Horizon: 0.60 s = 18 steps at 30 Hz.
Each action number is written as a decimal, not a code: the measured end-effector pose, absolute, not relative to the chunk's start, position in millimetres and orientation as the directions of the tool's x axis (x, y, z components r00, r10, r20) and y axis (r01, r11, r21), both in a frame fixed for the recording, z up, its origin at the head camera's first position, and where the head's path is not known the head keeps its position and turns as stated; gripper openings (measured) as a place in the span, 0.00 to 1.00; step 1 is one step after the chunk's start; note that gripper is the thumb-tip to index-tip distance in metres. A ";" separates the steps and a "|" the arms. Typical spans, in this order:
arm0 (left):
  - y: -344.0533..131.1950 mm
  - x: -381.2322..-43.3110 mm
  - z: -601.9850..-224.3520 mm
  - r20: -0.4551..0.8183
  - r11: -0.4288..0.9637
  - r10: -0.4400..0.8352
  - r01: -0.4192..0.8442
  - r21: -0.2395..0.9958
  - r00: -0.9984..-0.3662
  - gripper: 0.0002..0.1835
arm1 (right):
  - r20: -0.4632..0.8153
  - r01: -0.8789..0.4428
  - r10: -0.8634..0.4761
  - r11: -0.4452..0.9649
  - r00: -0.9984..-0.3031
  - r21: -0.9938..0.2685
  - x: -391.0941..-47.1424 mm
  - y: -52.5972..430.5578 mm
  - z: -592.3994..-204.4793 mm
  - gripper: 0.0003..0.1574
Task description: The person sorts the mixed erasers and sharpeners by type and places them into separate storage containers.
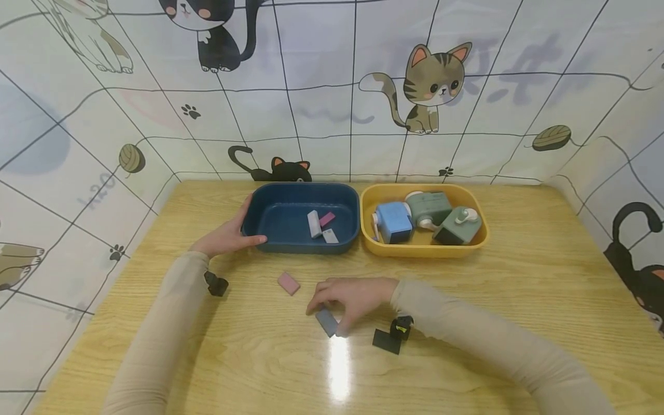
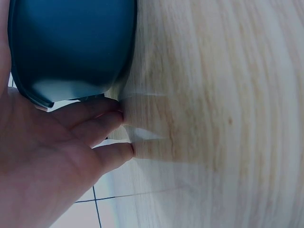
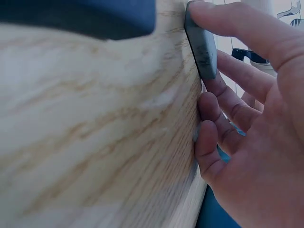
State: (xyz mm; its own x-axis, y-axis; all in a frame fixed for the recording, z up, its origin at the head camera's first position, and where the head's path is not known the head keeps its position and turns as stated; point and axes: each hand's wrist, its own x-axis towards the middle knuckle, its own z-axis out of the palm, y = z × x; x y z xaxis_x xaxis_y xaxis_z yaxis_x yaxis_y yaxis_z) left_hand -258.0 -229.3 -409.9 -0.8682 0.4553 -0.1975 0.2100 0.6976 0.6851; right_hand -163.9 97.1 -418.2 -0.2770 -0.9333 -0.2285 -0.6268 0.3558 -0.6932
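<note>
My right hand (image 1: 355, 300) reaches down to the wooden table and pinches a small grey rectangular block (image 1: 327, 323) between thumb and fingers. In the right wrist view the thumb lies on one end of the grey block (image 3: 203, 45), with the other fingers curled behind it. At the left end of the blue bin (image 1: 306, 248), my left hand (image 1: 225, 236) holds the corner, thumb over the front rim and fingers along the side wall. Inside that bin lie a white block (image 1: 314, 223), a pink piece (image 1: 327, 219) and a flat white piece (image 1: 330, 236).
A pink block (image 1: 289, 283) lies in front of the blue bin. Near the right wrist is a flat black block (image 1: 386, 341). The yellow bin (image 1: 425, 251), right beside the blue one, contains a blue bottle (image 1: 394, 221) and two green bottles (image 1: 459, 226). Cat-printed cloth hangs behind.
</note>
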 end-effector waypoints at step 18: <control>-229.8 -258.7 -409.8 -0.216 0.712 0.438 0.190 0.676 -0.872 0.60 | -0.208 -0.569 -0.913 0.385 -0.352 -0.727 -168.5 100.6 -415.7 0.30</control>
